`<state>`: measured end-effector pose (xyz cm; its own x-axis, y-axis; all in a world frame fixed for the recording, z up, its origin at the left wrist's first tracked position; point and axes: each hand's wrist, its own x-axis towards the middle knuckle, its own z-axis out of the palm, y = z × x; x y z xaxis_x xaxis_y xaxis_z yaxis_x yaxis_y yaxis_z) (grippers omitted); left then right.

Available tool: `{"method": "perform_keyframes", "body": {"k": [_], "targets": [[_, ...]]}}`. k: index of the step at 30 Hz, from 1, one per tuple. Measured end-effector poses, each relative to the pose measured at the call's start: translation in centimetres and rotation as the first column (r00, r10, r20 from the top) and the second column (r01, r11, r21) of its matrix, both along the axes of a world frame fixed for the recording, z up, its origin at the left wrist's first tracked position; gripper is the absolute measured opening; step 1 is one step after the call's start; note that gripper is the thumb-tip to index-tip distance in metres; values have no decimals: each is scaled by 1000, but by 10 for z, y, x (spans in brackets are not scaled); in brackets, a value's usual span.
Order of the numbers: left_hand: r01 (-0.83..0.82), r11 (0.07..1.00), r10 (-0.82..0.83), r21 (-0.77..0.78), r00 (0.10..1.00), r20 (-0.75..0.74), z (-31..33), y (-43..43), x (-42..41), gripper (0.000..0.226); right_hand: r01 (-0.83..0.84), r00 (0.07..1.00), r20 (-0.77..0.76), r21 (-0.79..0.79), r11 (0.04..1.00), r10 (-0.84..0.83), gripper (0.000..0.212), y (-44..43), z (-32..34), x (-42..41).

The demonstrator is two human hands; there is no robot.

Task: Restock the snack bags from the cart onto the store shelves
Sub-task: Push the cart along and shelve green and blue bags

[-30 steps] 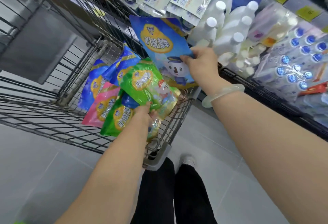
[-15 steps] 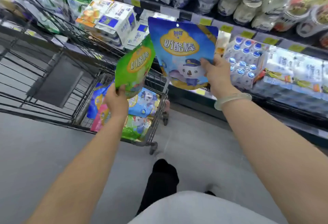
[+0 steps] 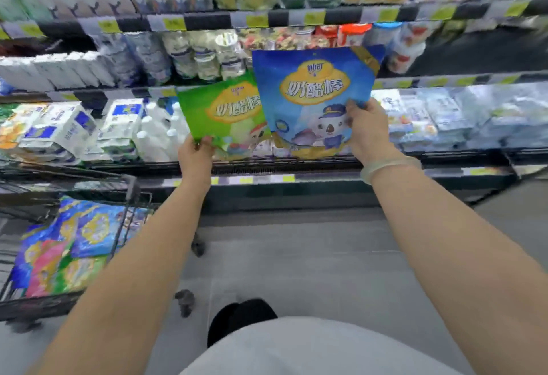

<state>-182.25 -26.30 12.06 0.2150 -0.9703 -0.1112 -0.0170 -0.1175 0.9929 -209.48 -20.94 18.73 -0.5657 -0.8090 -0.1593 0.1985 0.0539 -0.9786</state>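
My left hand (image 3: 195, 155) grips the bottom edge of a green snack bag (image 3: 221, 113). My right hand (image 3: 366, 128) holds a blue snack bag (image 3: 311, 89) with a koala picture by its lower right side. Both bags are upright in front of the refrigerated store shelves (image 3: 267, 164), the blue one overlapping the green one's right edge. The wire cart (image 3: 130, 193) stands at the lower left with several blue, pink and green snack bags (image 3: 68, 244) lying in it.
Shelves hold white milk packs (image 3: 59, 128), white bottles (image 3: 160, 134), tubs and cartons above, and pale packs at the right (image 3: 444, 119). Price-tag rails (image 3: 252, 20) line the shelf edges. Grey floor (image 3: 296, 256) lies between me and the case.
Both hands have risen and moved toward the shelves with their bags. The view has swung right, so the cart has slid to the lower left.
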Motion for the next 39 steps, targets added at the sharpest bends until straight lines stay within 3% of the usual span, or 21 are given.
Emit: {"method": "perform_keyframes", "body": {"k": [4, 9, 17, 25, 28, 34, 39], "targets": [[118, 992, -113, 47, 988, -102, 5, 1, -109, 13, 201, 973, 124, -23, 979, -196, 22, 44, -3, -99], [382, 916, -361, 118, 917, -168, -2, -6, -244, 27, 397, 910, 144, -22, 918, -390, 13, 83, -12, -216], [528, 832, -496, 171, 845, -199, -14, -34, -419, 11, 538, 822, 236, -20, 843, -519, 21, 76, -21, -370], [494, 830, -473, 260, 869, -144, -17, -58, -535, 19, 530, 816, 229, 70, 845, -531, 9, 48, -36, -500], [446, 857, -443, 259, 894, -71, -27, -65, -571, 13, 512, 823, 230, 96, 854, -519, 16, 31, -43, -547], [221, 922, -185, 318, 973, -138, -42, -70, -640, 19, 345, 900, 221, 166, 924, -376, 19, -14, -56, -632], [60, 945, -48, 323, 998, -45, -46, -85, -679, 11, 231, 928, 258, 173, 957, -270, 20, -51, -60, -669]]}}
